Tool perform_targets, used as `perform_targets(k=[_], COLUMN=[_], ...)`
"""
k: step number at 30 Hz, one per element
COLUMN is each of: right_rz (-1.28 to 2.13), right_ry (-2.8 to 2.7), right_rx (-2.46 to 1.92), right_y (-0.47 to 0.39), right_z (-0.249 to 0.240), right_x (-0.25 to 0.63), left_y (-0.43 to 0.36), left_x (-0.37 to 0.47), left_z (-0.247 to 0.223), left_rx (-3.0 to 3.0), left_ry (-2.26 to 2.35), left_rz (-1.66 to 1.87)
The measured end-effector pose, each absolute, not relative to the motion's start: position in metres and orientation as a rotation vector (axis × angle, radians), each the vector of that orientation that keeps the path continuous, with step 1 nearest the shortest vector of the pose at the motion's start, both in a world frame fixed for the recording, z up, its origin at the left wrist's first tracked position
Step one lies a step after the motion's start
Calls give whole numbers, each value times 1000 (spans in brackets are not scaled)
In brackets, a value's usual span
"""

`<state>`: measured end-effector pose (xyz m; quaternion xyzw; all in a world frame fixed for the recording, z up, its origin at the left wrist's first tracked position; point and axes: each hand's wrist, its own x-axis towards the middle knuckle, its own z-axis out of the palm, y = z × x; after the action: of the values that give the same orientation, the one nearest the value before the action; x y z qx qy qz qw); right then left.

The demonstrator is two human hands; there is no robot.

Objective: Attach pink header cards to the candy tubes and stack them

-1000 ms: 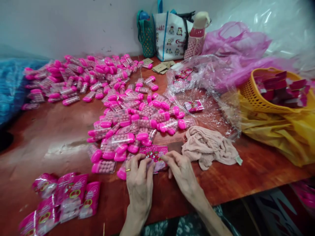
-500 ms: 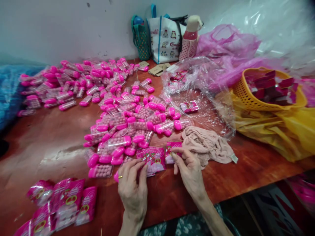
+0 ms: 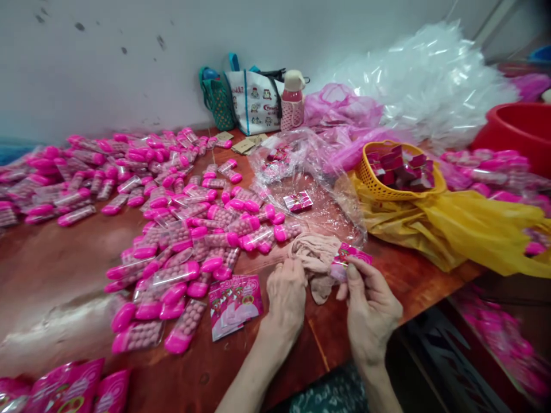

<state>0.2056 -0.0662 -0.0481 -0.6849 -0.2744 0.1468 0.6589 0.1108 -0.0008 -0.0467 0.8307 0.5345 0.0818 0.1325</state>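
Between thumb and fingers, my right hand (image 3: 372,304) holds a small pink printed packet (image 3: 340,264) over the beige cloth (image 3: 314,252). My left hand (image 3: 287,292) has its fingers bent down onto the edge of that cloth; its fingertips are hidden. Left of my left hand, a fanned stack of flat pink packets (image 3: 236,304) lies on the red-brown table (image 3: 55,275). Beyond the stack is a heap of clear tubes with pink caps (image 3: 206,229), filled with small pink balls.
Clear plastic (image 3: 322,189) lies mid-table. A yellow basket (image 3: 387,195) holds dark red pieces above a yellow bag (image 3: 482,223). Filled pink packets (image 3: 64,390) lie at bottom left. A white bag (image 3: 253,109) and a bottle (image 3: 293,103) stand by the wall. A red tub (image 3: 512,137) is far right.
The view has turned right. My right hand has lifted the single pink packet from beside the stack. My left hand has moved off the stack to the cloth.
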Motion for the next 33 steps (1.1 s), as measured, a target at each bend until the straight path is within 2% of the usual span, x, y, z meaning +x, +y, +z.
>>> perform_targets(k=[7, 12, 15, 21, 27, 33], right_rz=[493, 726, 874, 1046, 874, 166], right_ry=[-668, -709, -741, -1088, -1261, -1368], right_rx=[-1483, -1395, -1339, -1311, -1399, -1975], right_y=[-67, -70, -72, -78, -81, -55], right_z=[-47, -43, -39, -31, -30, -56], right_x=[194, 193, 188, 172, 174, 193], left_y=[10, -6, -17, -27, -27, -25], left_x=[106, 91, 71, 55, 56, 48], left_z=[-52, -34, -20, -8, -10, -11], left_rx=[2300, 2188, 1712, 780, 549, 488], left_ry=[1592, 1416, 1333, 1014, 985, 1101], left_rz=[280, 498, 809, 791, 901, 1096])
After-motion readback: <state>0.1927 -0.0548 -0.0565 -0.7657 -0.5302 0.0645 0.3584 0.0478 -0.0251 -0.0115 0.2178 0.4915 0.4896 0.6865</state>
